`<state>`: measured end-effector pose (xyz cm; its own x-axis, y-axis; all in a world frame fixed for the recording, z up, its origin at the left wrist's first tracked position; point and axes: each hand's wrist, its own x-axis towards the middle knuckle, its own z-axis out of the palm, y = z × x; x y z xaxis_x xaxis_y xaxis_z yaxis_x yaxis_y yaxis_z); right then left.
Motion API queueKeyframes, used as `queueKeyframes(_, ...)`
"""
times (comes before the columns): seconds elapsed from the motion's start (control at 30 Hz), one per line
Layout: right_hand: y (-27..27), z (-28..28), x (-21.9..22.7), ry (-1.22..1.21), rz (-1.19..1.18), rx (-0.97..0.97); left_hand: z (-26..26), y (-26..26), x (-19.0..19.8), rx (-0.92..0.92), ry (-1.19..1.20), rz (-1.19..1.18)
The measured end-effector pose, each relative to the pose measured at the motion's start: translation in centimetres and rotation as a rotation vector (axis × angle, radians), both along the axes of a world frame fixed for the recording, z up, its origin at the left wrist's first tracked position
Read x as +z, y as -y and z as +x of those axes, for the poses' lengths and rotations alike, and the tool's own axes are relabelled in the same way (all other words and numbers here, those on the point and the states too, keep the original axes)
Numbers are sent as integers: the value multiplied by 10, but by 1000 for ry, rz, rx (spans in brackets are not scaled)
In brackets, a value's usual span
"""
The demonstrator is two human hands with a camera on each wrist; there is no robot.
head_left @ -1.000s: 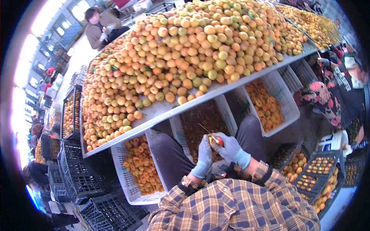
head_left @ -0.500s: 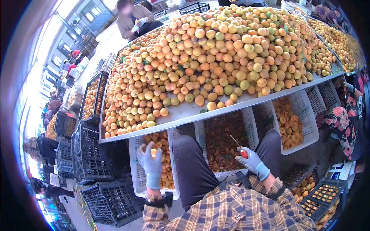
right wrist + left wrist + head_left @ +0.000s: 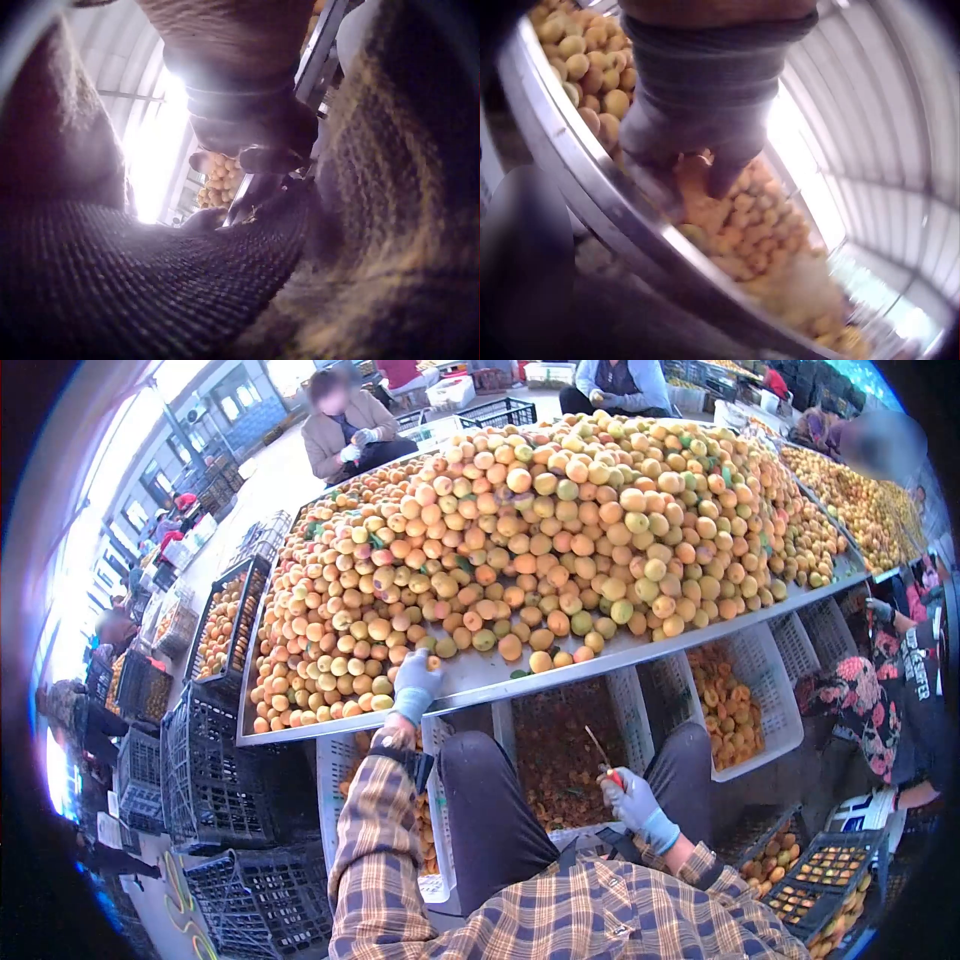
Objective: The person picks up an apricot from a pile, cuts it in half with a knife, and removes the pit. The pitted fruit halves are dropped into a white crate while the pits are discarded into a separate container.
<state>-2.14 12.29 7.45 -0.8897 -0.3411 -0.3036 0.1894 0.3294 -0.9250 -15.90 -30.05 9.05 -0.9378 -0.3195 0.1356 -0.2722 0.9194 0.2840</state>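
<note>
My left hand (image 3: 417,685), in a pale grey-blue glove, reaches over the table's metal edge to the near side of a heap of apricots (image 3: 560,520). Its fingers curl about one apricot (image 3: 433,662); in the left wrist view an orange fruit (image 3: 694,180) shows between finger and thumb. Over my right thigh, my gloved right hand (image 3: 642,808) grips a small knife (image 3: 603,755) by its red handle, the thin blade pointing up and away. The knife is hidden in the right wrist view. Below the hand stands a white crate (image 3: 628,700) holding dark brown-orange scraps.
White crates of split apricots stand under the table edge (image 3: 560,688), one left (image 3: 440,860) and one right (image 3: 780,710). Black crates (image 3: 265,900) lie at the left, and trays of fruit (image 3: 835,860) at the right. Another person (image 3: 340,430) sits across the table.
My hands were together with fruit and knife at first. The left hand then swung out over the left crate and has now moved up to the heap. The right hand keeps the knife.
</note>
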Motion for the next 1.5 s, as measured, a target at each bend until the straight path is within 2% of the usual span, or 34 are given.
queueKeyframes(0.03,4,-1,19,135,-151,-74,3,4,-9,-69,-68,891)
queueKeyframes(0.07,6,-2,37,275,-301,-155,26,-34,33,-80,-87,1413)
queueKeyframes(0.1,7,-2,49,288,-364,-136,41,-58,41,-173,-141,1691)
queueKeyframes(0.13,8,-3,58,308,-360,-160,64,-96,66,-265,-159,1892)
queueKeyframes(0.2,9,-4,70,286,-380,-57,92,-140,66,-294,-69,2136)
queueKeyframes(0.23,9,-3,74,304,-373,-86,103,-161,62,-296,-22,2281)
queueKeyframes(0.27,8,-2,77,255,-460,-34,112,-181,57,-296,24,2426)
queueKeyframes(0.3,5,0,79,199,-546,16,120,-202,53,-269,25,2471)
queueKeyframes(0.37,-6,7,83,224,-554,2,134,-233,48,-193,55,2567)
queueKeyframes(0.4,-11,10,84,239,-571,17,137,-243,42,-200,47,2492)
queueKeyframes(0.47,-22,18,84,239,-540,-17,141,-259,35,-219,131,2553)
queueKeyframes(0.53,-28,25,77,134,-483,4,144,-267,25,-200,209,2615)
queueKeyframes(0.6,-31,29,71,147,-527,-3,147,-272,23,-175,269,2667)
queueKeyframes(0.67,-33,33,68,6,-333,15,151,-277,26,-116,170,2548)
queueKeyframes(0.8,-32,38,62,1,-271,48,152,-278,29,-171,171,2523)
queueKeyframes(0.9,-30,40,59,-53,-222,57,153,-277,25,-141,158,2504)
queueKeyframes(0.97,-29,40,65,-87,-93,37,155,-278,23,-153,141,2514)
queueKeyframes(1.03,-26,44,61,-89,-100,13,156,-280,24,-168,126,2525)
queueKeyframes(1.13,-20,43,60,-143,-58,-30,159,-283,27,-157,76,2485)
queueKeyframes(1.17,-18,42,60,-195,-8,-55,159,-284,26,-186,56,2363)
queueKeyframes(1.2,-18,40,56,-191,-10,-59,161,-285,25,-211,41,2239)
queueKeyframes(1.23,-17,37,50,-152,-37,-35,162,-288,24,-213,53,2213)
queueKeyframes(1.3,-20,29,52,-43,-52,48,162,-285,20,-230,72,2206)
queueKeyframes(1.47,-23,27,54,-68,101,92,150,-277,14,-348,223,2125)
queueKeyframes(1.5,-20,31,49,-20,29,35,150,-282,7,-295,196,2229)
